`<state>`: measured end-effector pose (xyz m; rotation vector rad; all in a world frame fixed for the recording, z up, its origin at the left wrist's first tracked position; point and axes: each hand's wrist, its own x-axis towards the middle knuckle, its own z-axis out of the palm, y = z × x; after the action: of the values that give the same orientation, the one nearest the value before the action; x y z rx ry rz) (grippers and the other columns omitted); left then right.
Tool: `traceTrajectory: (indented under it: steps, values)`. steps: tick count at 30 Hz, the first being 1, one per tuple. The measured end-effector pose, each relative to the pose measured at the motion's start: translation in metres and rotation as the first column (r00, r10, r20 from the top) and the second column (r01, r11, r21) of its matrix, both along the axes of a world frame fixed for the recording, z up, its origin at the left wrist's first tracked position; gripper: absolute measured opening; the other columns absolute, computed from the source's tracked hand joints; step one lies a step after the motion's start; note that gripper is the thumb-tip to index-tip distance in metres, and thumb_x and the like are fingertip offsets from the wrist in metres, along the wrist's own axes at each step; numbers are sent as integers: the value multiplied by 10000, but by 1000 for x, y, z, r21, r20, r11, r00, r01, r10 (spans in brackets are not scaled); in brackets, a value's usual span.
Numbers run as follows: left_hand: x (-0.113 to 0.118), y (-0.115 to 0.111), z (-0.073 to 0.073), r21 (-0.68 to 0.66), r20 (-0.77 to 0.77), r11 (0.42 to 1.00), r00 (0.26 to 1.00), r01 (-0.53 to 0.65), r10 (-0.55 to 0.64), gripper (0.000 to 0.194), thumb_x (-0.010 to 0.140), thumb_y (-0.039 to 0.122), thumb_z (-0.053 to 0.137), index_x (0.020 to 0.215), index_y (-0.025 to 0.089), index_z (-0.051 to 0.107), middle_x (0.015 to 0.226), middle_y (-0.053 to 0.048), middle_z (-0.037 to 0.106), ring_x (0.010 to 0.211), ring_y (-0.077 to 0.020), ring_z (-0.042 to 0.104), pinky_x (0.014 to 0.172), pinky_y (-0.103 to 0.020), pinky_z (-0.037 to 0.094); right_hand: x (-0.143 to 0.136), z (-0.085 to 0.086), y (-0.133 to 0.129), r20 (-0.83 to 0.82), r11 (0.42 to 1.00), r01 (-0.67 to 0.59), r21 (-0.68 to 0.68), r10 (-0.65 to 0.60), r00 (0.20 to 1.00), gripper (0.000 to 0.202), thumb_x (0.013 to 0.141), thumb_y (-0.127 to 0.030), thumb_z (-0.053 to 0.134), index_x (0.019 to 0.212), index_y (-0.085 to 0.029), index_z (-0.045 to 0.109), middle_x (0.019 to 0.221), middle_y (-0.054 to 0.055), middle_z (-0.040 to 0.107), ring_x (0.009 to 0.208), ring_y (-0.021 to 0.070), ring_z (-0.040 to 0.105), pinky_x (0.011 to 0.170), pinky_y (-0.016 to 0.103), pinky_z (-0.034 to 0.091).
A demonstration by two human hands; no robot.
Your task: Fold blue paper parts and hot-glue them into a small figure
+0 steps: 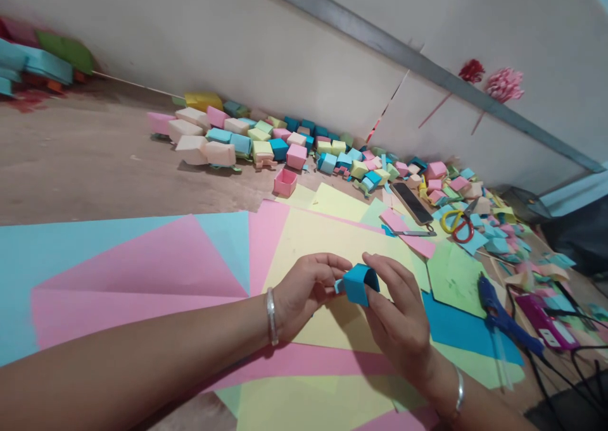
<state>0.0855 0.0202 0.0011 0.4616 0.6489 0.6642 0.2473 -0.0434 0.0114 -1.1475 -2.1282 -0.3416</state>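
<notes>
Between my two hands is a small blue folded-paper box (pixel 356 285), raised above the yellow paper sheet (pixel 304 323), with its open side toward the right. My left hand (pixel 308 288) pinches its left side, where a light blue paper tab (pixel 339 286) sticks out. At the right, my right hand (pixel 399 301) has its thumb at the box's open edge and its fingers curved around the far side. Some fingertips are hidden behind the box. A pink paper box (pixel 285 182), open at the top, sits on the surface beyond the sheets.
Many small coloured paper boxes (pixel 297 156) line the wall. To the right lie a phone (pixel 412 203), scissors (pixel 456 224), a craft knife (pixel 413 233), a blue glue gun (pixel 506 317) and a magenta power strip (pixel 546 323) with cables. Pink paper (pixel 142 266) covers the left.
</notes>
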Motion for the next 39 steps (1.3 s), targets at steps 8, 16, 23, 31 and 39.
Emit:
traceTrajectory:
  steps: [8,16,23,31,39]
  values:
    - [0,0,2,1,-21,1000,1000,2,-2,309,471,82,554,760,118,656,614,-8,594,574,-102,482,611,-248,355,-3,1,1,-8,1000,-8,11,9,1000,221,772,56,600,915,-105,650,1203,222,609,1140,323,540,863,513,543]
    - [-1,-1,0,12,-30,1000,1000,2,-2,278,471,91,570,734,113,660,630,-21,597,614,-117,507,658,-261,379,-2,1,-1,-10,1000,-20,17,20,1000,234,760,70,599,897,-113,648,1209,218,611,1129,335,547,852,521,546]
    - [0,0,0,37,-37,999,999,-3,5,241,489,103,564,710,112,659,619,-13,574,591,-104,468,644,-257,356,0,0,2,0,1000,-30,5,30,1000,249,760,79,600,928,-97,652,1210,226,606,1141,331,535,867,513,543]
    - [-1,-1,3,51,-61,997,997,59,-56,287,478,98,541,744,125,646,671,-29,594,634,-125,500,648,-270,359,-2,1,-4,8,1000,-16,3,16,1000,248,763,61,610,935,-112,651,1215,216,610,1140,324,540,866,505,547]
    - [-7,0,14,289,-150,940,978,181,-142,426,528,72,538,937,165,616,806,-29,611,745,-148,551,661,-272,382,7,5,-7,13,1000,17,6,-18,1000,218,782,7,618,945,-133,656,1213,180,611,1133,303,541,895,488,529]
